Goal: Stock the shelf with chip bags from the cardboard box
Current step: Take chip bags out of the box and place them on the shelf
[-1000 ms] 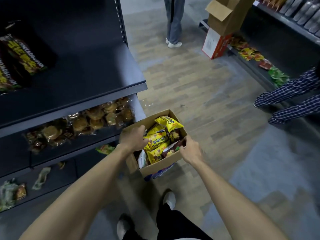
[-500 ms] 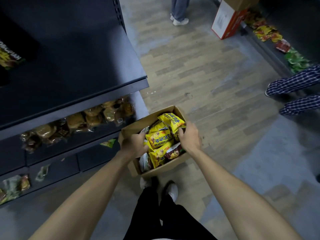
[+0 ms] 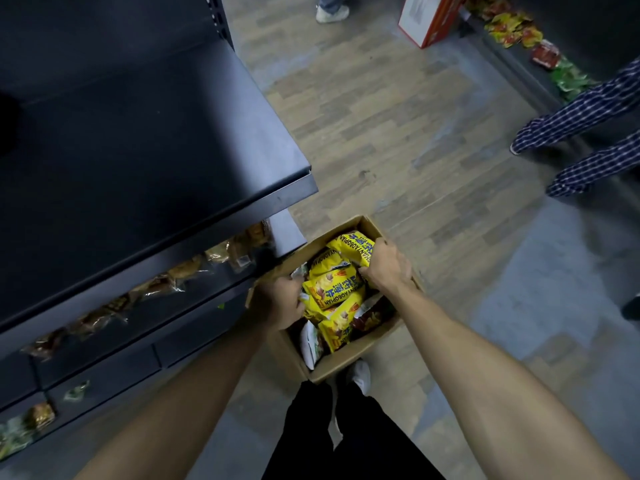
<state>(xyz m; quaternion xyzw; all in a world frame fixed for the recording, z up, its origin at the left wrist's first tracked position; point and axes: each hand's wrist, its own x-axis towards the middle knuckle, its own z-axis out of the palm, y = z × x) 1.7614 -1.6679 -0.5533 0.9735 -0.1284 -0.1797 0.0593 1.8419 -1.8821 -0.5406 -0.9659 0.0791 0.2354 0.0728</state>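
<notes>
An open cardboard box (image 3: 349, 363) sits on the floor by my feet, filled with several yellow chip bags (image 3: 334, 287) and a dark red one. My right hand (image 3: 382, 268) is inside the box at its far end, fingers closed around the topmost yellow chip bag (image 3: 351, 245). My left hand (image 3: 278, 301) is at the box's left side, its fingers curled against the edge of a yellow bag; whether it grips the bag or the box wall is unclear. The dark shelf (image 3: 145, 150) to the left has a bare top board.
Lower shelf levels (image 3: 194, 268) hold wrapped pastries and small packets. Across the wooden aisle floor stands a person in checked trousers (image 3: 585, 133), another person's shoe (image 3: 330, 13), a red-and-white carton (image 3: 427, 19) and a low shelf with snack bags (image 3: 516, 29).
My right hand moved from the box's near right edge to the far end and closed on the top yellow bag. The view tilted further down toward the box.
</notes>
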